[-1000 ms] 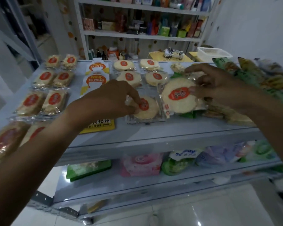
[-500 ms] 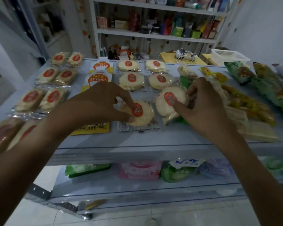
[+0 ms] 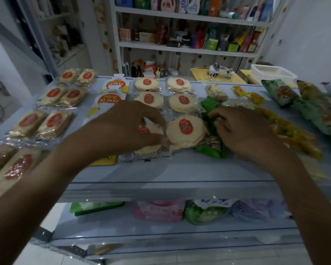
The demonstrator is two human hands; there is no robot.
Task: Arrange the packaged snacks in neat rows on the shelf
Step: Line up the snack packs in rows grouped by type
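On the grey shelf top, round rice-cracker packets with red labels lie in two columns. My left hand pinches the front-left round packet, which is mostly hidden under the fingers. Its thumb touches the front-right round packet, which lies flat with its right edge over a green packet. My right hand sits just right of it, with bent fingertips on the green packet. Whether they grip it is hidden.
Rectangular cracker packets fill the left side, with two white NFC pouches beside them. Loose yellow packets and long green packets pile at the right. A white basket stands behind. Lower shelves hold bagged goods.
My right hand lowered the round packet it held and laid it flat beside the front-left one, then shifted right onto the green packet. My left hand stayed on its packet.
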